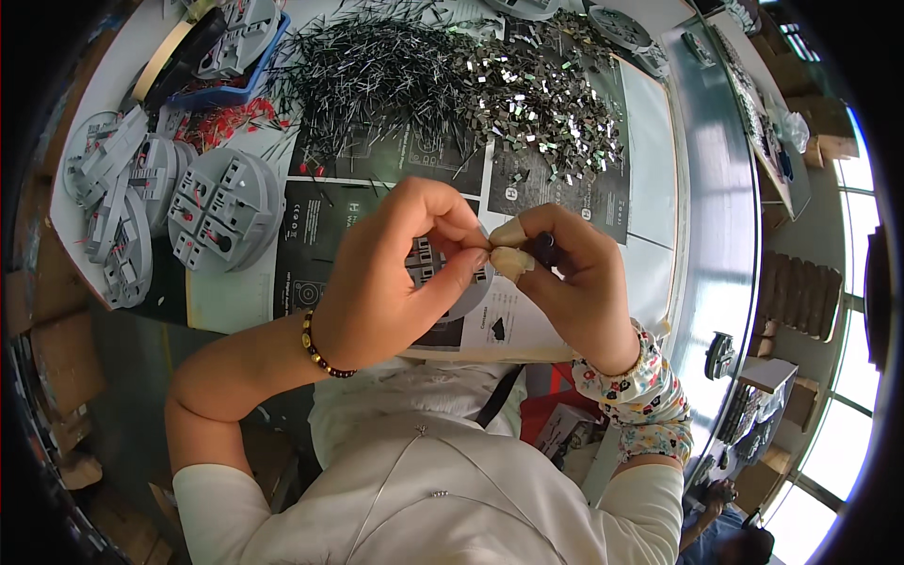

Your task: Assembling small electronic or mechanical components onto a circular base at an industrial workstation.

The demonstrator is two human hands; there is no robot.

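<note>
My left hand [395, 273] is closed, its thumb and forefinger pinched at the fingertips of my right hand. What they grip is too small and covered to name. My right hand [579, 282], with tan finger covers [511, 263] on thumb and forefinger, pinches at the same spot. A black, rounded tool end [544, 248] pokes out between its fingers; the rest of that tool is hidden. Beneath both hands lies a round grey plastic housing [466, 299] with slots, partly covered by my fingers.
Beyond my hands lie a heap of thin black strips [377, 75] and a pile of small shiny metal plates [546, 104]. Several grey round housings [226, 212] stand at the left, near red bits [231, 122] and a blue bin [231, 92]. A person [725, 532] is at lower right.
</note>
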